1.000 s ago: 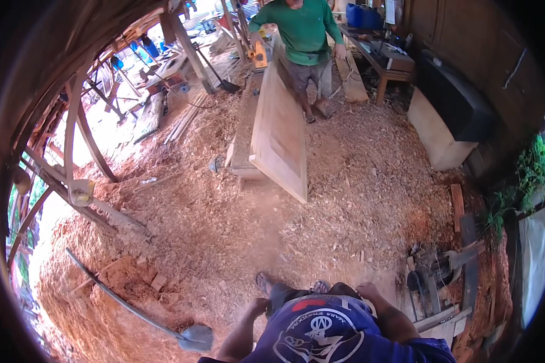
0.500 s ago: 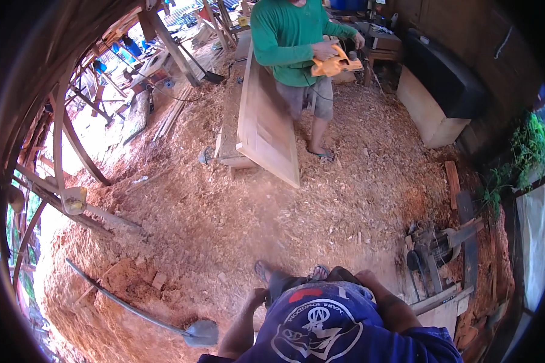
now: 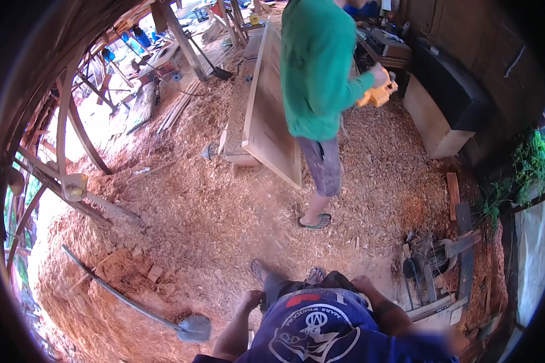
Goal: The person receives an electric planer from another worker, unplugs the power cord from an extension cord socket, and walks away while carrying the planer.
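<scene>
The wearer's left hand [image 3: 252, 299] hangs beside the left edge of the dark shorts [image 3: 338, 281], and the right hand [image 3: 362, 284] is by their right edge; I cannot tell whether either is open or closed. A co-worker in a green shirt [image 3: 315, 66] stands ahead, one hand [image 3: 379, 75] gripping an orange planer [image 3: 378, 95]. The panel [image 3: 272, 130] leans along the bench's right edge, its lowest corner beyond the bench's [image 3: 242, 159] near end. On the shaving-covered ground [image 3: 212, 224], a shovel [image 3: 195, 328] lies toward the near left, and a motor [image 3: 433, 263] sits toward the near right.
</scene>
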The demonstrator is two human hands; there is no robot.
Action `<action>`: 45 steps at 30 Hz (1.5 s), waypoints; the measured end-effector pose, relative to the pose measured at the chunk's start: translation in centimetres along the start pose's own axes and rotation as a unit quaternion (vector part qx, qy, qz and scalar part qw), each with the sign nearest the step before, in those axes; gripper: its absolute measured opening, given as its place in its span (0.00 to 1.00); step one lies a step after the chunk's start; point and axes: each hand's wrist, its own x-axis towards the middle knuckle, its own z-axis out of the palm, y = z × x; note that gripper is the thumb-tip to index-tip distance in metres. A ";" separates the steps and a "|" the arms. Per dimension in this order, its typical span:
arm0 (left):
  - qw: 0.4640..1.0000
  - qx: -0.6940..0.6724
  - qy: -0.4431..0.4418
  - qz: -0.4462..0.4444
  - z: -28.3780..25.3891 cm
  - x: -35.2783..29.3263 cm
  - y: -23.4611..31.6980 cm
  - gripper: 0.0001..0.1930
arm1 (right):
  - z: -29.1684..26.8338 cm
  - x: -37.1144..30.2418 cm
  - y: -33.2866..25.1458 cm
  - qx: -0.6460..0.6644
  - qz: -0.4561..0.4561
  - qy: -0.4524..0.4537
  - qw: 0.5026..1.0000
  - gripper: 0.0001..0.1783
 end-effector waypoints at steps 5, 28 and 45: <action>0.999 -0.042 0.018 0.030 -0.4 -2.0 0.0 0.19 | 2.6 -0.3 1.9 0.277 0.134 -0.003 0.951 0.19; 0.822 0.366 -0.071 0.430 -5.6 -2.5 -24.1 0.14 | 18.2 -12.1 -5.0 0.064 0.090 0.082 0.991 0.12; 0.981 0.154 -0.117 0.030 -0.2 -10.5 -13.7 0.19 | 17.9 -19.6 2.6 0.119 0.165 0.066 0.977 0.14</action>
